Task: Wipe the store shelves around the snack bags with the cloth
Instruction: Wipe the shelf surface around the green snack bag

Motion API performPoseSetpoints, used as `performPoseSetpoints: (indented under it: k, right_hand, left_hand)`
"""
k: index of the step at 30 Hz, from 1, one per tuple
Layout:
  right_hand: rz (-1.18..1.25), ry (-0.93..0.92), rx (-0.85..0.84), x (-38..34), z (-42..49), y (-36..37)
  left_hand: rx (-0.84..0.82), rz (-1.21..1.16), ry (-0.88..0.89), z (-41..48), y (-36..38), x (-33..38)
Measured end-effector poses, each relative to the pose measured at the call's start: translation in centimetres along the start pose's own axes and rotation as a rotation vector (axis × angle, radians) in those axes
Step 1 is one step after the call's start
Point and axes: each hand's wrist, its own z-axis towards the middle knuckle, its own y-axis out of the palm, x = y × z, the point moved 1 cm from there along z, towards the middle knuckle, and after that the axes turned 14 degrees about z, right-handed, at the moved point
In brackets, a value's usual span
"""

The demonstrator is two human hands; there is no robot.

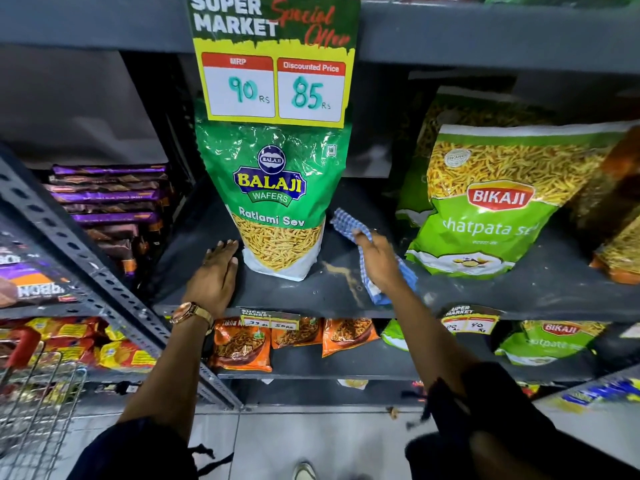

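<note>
A green Balaji Ratlami Sev bag [273,188] stands upright on the dark grey shelf [311,292]. My left hand [216,275] lies flat on the shelf, fingers together, touching the bag's lower left corner. My right hand [377,261] presses a blue-and-white checked cloth [346,221] onto the shelf just right of that bag. The cloth trails out in front of and behind the hand. A light green Bikaji bag [491,202] leans further right. A pale brown smear [346,275] marks the shelf between my hands.
A special-offer price card [275,60] hangs from the shelf above the Balaji bag. Purple packs [110,202] are stacked at left beyond a slotted steel upright [86,268]. Orange snack packs [242,344] fill the shelf below. A wire basket [34,403] sits at lower left.
</note>
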Motion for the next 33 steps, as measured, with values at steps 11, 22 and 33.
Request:
performPoseSetpoints:
  k: [11, 22, 33]
  right_hand:
    - [-0.672, -0.493, -0.507, 2.6, -1.2, -0.8]
    - [-0.594, -0.523, -0.527, 2.5, -8.7, -0.9]
    - [0.020, -0.137, -0.342, 1.7, -12.4, -0.9]
  left_hand:
    - [-0.019, 0.000, -0.004, -0.1, -0.2, 0.3]
    - [-0.066, -0.017, -0.026, -0.3, -0.3, 0.2]
    - [-0.149, -0.004, -0.069, -0.7, -2.1, 1.7]
